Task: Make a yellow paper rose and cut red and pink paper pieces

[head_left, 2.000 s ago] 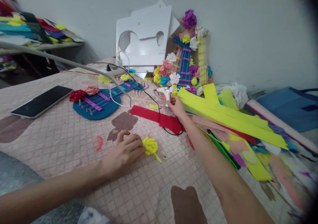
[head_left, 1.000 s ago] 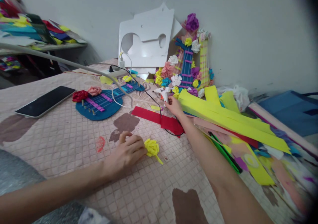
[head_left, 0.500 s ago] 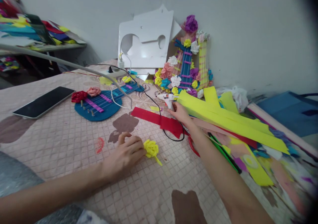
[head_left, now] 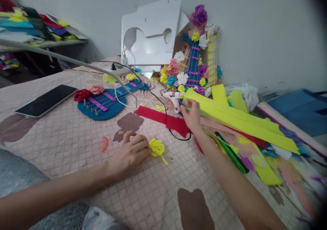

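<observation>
On the patterned cloth, my left hand (head_left: 134,150) rests palm down with bent fingers. Its fingertips close on the left edge of a yellow crepe paper flower (head_left: 156,147), whose short tail points toward me. My right hand (head_left: 192,116) is just right of a white glue gun (head_left: 175,101), with thumb and fingers apart and nothing held in them. The glue gun stands on the table with its nozzle to the left. Below it lies a red paper strip (head_left: 163,118), crossed by a black cord.
A blue paper guitar (head_left: 102,104) with flowers and a dark-screened tablet (head_left: 47,100) lie at left. Decorated guitars (head_left: 193,65) lean on the wall beside white cut-out board (head_left: 150,36). Yellow paper strips (head_left: 237,121), a green cutter (head_left: 232,153) and scraps cover the right side.
My right hand has let go of the glue gun and drawn slightly to the right, its fingers rising. My left hand stays at the yellow flower. The view has shifted a little.
</observation>
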The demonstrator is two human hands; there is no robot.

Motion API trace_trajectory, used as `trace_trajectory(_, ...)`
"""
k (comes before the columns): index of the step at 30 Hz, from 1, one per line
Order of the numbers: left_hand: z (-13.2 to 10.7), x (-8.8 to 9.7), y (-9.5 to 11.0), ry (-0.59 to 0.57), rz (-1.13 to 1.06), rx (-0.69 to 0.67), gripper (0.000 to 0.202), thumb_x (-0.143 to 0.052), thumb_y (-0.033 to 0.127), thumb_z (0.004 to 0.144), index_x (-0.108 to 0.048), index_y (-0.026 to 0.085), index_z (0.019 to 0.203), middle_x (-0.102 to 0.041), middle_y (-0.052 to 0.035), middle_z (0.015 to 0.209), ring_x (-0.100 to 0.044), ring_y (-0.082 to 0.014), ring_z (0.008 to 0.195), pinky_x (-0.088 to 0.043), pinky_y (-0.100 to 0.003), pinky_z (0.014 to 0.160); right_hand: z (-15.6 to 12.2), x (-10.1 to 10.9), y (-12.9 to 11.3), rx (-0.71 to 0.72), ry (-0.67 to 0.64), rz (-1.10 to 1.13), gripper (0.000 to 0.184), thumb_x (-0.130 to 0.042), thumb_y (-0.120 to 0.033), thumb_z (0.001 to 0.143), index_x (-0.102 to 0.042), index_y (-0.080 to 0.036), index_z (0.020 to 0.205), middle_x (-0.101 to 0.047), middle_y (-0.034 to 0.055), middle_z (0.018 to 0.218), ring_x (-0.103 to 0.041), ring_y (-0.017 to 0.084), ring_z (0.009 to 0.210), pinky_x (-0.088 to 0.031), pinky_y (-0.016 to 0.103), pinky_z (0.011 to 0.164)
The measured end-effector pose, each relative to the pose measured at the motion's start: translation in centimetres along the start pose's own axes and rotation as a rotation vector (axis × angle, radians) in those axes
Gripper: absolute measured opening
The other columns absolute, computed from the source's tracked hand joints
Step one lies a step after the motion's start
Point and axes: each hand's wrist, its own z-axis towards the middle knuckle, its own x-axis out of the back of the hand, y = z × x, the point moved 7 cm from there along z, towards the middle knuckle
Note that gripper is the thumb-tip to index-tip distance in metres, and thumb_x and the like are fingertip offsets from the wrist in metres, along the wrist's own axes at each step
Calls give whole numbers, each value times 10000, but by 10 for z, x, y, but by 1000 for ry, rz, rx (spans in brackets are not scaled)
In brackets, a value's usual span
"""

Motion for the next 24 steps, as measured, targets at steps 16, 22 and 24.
trace_trajectory(16, 0, 1, -1, -5, 3, 7, 206, -422, 215, 945, -627, 207, 915, -657, -22, 899, -549, -179, 904, -225, -428, 911, -143, -10, -113, 167, -436, 207, 577, -572, -129, 738, -372, -226, 1270, -405, 108, 1250, -377, 263, 1211, -358, 483, 1026)
trace_trajectory(22, 1, 2, -4, -7, -36, 47, 117, -503, 237, 909, -619, 223, 912, -643, -2, 895, -545, -182, 912, -255, -411, 885, -144, -12, -108, 124, -454, 216, 573, -545, -86, 746, -371, -230, 1272, -402, 109, 1250, -384, 252, 1201, -366, 461, 1025)
trace_trajectory(24, 1, 0, -9, -9, -66, 103, 97, -554, 251, 876, -604, 227, 956, -628, -9, 940, -533, -191, 929, -284, -390, 855, -145, -12, -108, 124, -458, 216, 582, -548, -87, 745, -367, -234, 1278, -398, 108, 1256, -381, 254, 1203, -365, 464, 1026)
